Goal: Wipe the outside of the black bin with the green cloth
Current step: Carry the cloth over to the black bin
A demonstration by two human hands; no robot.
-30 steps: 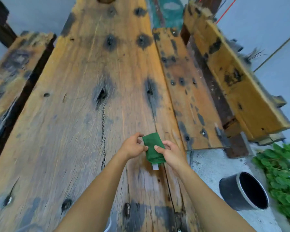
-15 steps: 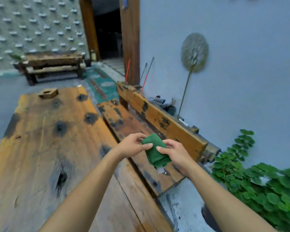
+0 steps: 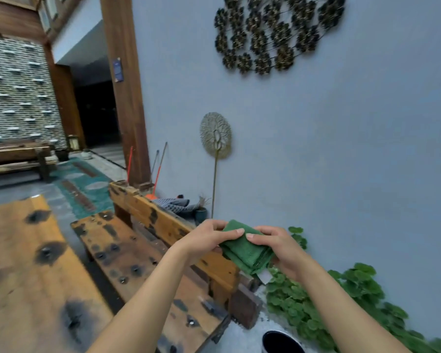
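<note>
So I've got the green cloth (image 3: 246, 248) pinched between both hands up in front of my chest, folded into a thick little pad. My left hand (image 3: 205, 239) has its thumb on top and fingers curled under the near-left edge, and my right hand (image 3: 278, 248) is clamped on the far-right side the same way, thumb pressing down on top. Both grips are closed tight on the cloth, nothing loose. I reckon holding it at both ends like this keeps the folds stacked, so I end up with a firm wad to scrub with instead of a floppy rag. The long side of the pad runs from upper left, by my left thumb, down to lower right, where a small white tag (image 3: 264, 277) hangs off the bottom corner, so it's tilted down and to my right, with the flat face angled up towards me. The black bin (image 3: 280, 342) is way down at the bottom edge of my view, on the pale floor just past the end of the wooden bench (image 3: 163, 250) and next to the green plants (image 3: 362, 301). Only its rim and dark inside show, so I can't say much about the outside. It's well apart from the cloth, so no wiping has started yet. Next up, I guess, is bending down to it.
</note>
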